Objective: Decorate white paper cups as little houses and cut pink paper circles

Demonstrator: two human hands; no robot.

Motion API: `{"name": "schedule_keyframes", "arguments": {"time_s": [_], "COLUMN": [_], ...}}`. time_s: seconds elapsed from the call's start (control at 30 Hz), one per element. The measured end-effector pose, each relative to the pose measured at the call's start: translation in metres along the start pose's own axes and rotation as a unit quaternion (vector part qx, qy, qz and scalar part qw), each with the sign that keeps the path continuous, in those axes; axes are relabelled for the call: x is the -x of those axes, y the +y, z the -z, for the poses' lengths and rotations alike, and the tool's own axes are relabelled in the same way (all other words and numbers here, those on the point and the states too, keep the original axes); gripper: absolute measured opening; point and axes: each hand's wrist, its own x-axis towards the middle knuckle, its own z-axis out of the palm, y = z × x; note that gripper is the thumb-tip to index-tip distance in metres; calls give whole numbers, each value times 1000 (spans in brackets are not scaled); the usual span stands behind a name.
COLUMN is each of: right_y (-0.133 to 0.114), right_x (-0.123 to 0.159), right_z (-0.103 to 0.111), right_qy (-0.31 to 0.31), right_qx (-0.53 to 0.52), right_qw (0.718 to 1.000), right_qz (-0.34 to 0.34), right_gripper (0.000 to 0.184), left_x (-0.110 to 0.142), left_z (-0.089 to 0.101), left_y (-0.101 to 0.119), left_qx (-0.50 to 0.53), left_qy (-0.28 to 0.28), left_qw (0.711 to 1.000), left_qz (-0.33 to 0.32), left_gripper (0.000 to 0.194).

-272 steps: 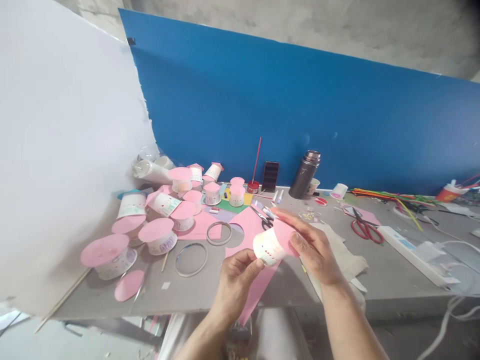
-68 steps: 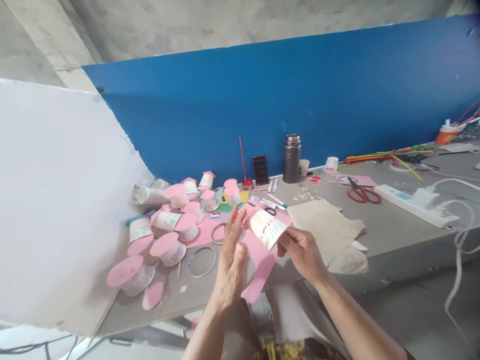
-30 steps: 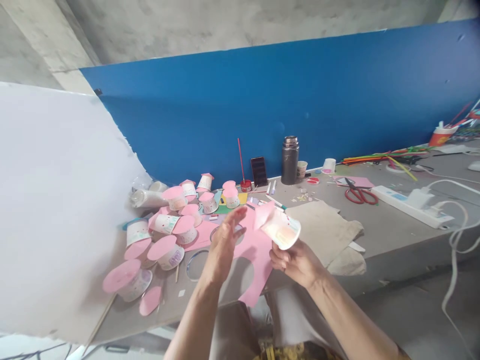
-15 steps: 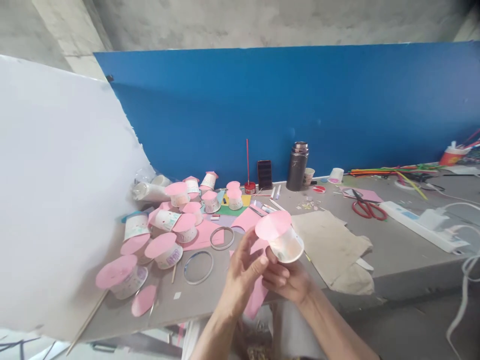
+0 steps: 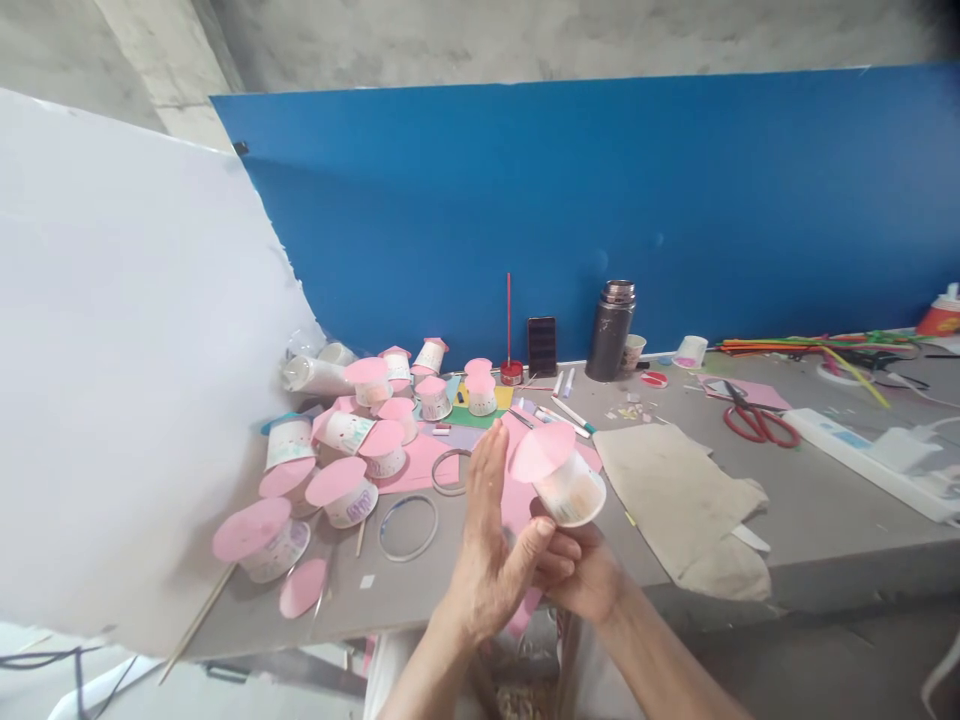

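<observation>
A white paper cup (image 5: 571, 490) with a pink paper disc (image 5: 541, 452) on its narrow end is tilted above the front of the table. My right hand (image 5: 581, 572) holds it from below, fingers curled near its lower side. Close by on the left, my left hand (image 5: 491, 545) is open, its fingers stretched upward and the thumb near the right fingers. Pink paper (image 5: 517, 505) lies behind and below the hands. Several similar cups with pink discs, one of them a cup (image 5: 352, 505) with purple marks, stand or lie to the left.
Two tape rings (image 5: 409, 528) lie left of my hands. A beige cloth (image 5: 667, 490), red-handled scissors (image 5: 761, 428) and a white power strip (image 5: 862, 465) are to the right. A dark thermos (image 5: 611, 332) and a phone (image 5: 541, 347) stand at the back, before a blue panel (image 5: 465, 220).
My left fingers have come away from the cup and straightened, pointing up. My right hand still holds the cup. The view has shifted slightly to the left.
</observation>
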Motion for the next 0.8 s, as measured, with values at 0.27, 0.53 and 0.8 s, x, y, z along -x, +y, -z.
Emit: {"name": "schedule_keyframes", "arguments": {"time_s": [0.27, 0.53, 0.8], "right_y": [1, -2, -18], "right_x": [-1, -10, -8], "right_z": [-7, -18, -14], "right_qy": [14, 220, 323], "right_qx": [-3, 144, 580], "right_qw": [1000, 958, 685], "right_qz": [-3, 118, 301], "right_gripper": [51, 44, 42], "left_x": [-2, 5, 15], "left_z": [1, -10, -21], "left_y": [6, -14, -6], "left_qx": [-48, 221, 414], "left_qy": [23, 84, 149], "left_qw": [996, 956, 807], "left_qz": [-68, 173, 394], "left_gripper": [66, 82, 36]}}
